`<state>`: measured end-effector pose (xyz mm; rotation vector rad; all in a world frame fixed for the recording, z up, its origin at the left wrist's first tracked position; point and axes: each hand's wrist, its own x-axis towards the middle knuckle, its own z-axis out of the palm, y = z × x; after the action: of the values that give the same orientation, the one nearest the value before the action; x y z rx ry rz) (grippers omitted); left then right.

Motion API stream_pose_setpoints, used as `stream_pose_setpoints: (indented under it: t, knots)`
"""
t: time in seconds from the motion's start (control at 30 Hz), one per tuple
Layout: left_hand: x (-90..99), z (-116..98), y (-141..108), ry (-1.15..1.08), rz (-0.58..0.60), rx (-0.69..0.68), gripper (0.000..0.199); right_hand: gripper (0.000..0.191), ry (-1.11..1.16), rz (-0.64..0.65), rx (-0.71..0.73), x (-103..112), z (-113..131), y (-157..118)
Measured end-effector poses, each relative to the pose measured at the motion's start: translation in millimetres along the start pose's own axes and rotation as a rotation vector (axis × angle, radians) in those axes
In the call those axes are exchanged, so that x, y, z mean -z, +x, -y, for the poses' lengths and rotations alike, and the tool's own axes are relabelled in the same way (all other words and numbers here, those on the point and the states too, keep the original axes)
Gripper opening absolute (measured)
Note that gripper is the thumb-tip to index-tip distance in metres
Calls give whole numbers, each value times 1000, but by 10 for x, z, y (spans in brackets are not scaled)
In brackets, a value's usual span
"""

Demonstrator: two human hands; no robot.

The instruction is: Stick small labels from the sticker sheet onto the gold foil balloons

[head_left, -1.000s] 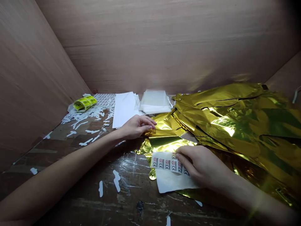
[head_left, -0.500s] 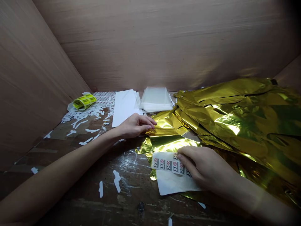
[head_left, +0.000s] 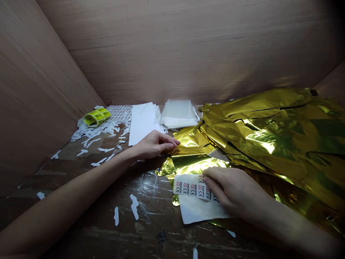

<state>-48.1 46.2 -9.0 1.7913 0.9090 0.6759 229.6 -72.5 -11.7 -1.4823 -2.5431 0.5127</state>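
"One sticker sheet, you say. Where exactly?"

"Under the right hand, above the near edge of the gold foil piece. Thumb and fingers pinch the sheet at its right side; its left edge sticks out free. White paper shows below it."

"And the left hand?"

"At the far left edge of that foil piece, fingers loosely curled, thumb close to them. I can't tell whether they grip anything."

"Any room to move?"

"Rightward, little: the foil heap spreads to the picture's edge. Leftward and nearer, the counter shows dark wood between a few white scraps, well apart from each other."

"What about beyond the hands?"

"White sheets just behind the left hand, then a stack of clear sleeves beside them. Farther left, a curled yellow label strip by thickly strewn cuttings. A wooden back panel and a left panel bound it all."
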Motion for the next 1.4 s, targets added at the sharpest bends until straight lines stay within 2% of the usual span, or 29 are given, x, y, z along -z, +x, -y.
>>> stream_pose_setpoints:
  t: [0.63, 0.93, 1.17, 1.4]
  knots:
    - [-22, 32, -3, 44, -9, 16, 18, 28, -20, 16, 4, 16, 23, -1]
    - [-13, 1, -19, 191, 10, -28, 20, 29, -18, 1, 24, 17, 18, -18]
    - [-111, -10, -30, 424, -112, -150, 15, 30, -26, 15, 13, 41, 41, -28]
    - [-127, 18, -2, 570, -154, -147, 21, 31, -22, 12, 20, 35, 45, -27]
